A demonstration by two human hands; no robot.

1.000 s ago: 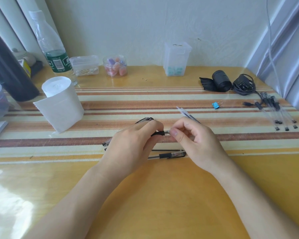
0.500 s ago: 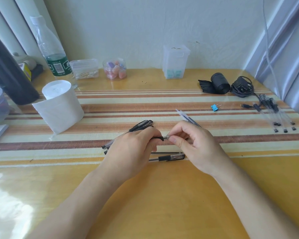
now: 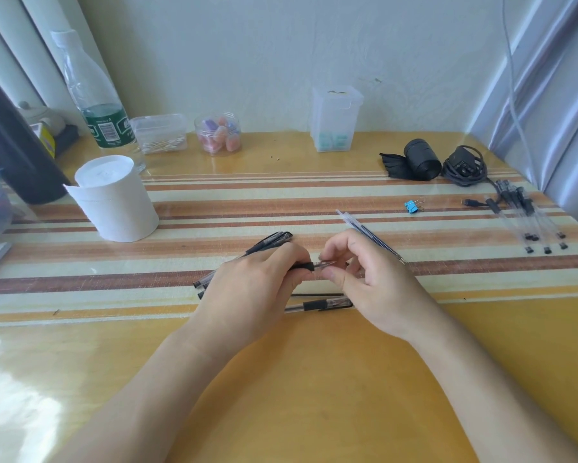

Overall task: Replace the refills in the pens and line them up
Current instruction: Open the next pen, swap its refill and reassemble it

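The left hand [image 3: 257,289] grasped a pen [image 3: 311,266], the right hand [image 3: 371,289] pinched its tip, and refills [image 3: 367,234] lay at one o'clock from them.

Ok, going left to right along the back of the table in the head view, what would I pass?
Bottle → swab box → jar → tall clear box → black roll → coiled cable.
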